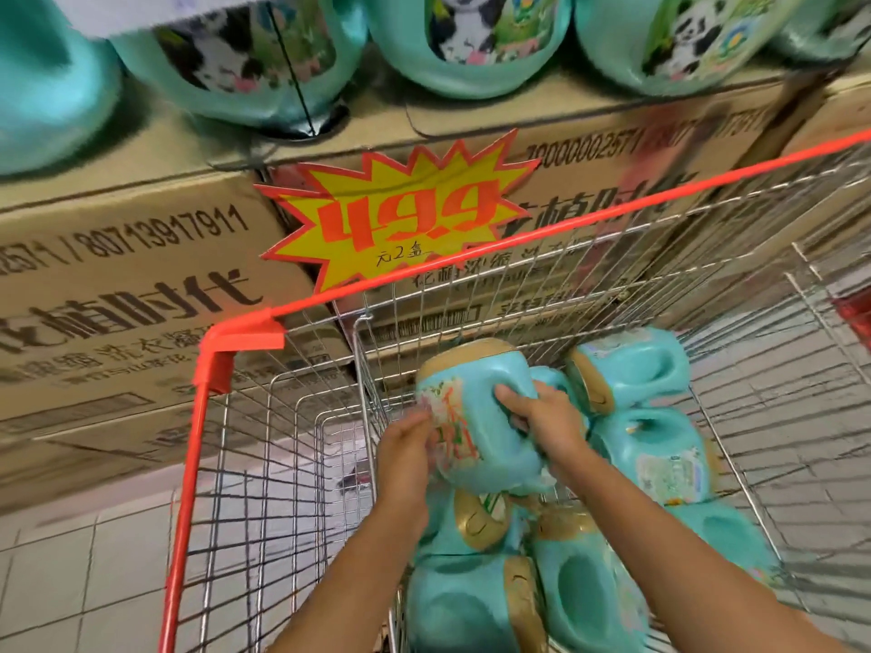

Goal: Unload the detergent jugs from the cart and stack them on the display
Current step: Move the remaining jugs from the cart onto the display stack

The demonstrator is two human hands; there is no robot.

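Observation:
A teal detergent jug (476, 407) with a gold cap is held above the pile in the wire cart (292, 417). My right hand (546, 426) grips its handle with curled fingers. My left hand (407, 445) holds its labelled side. Several more teal jugs (631, 369) lie on their sides in the cart's inner basket below and to the right. On the display (377, 120) of cardboard boxes above stand several teal jugs with panda labels (466, 40).
The cart's red rim (542, 238) runs diagonally close to the stacked cardboard boxes (132, 285). A yellow and red starburst price sign (400, 214) hangs on the box front. Pale tiled floor (70, 582) lies at lower left.

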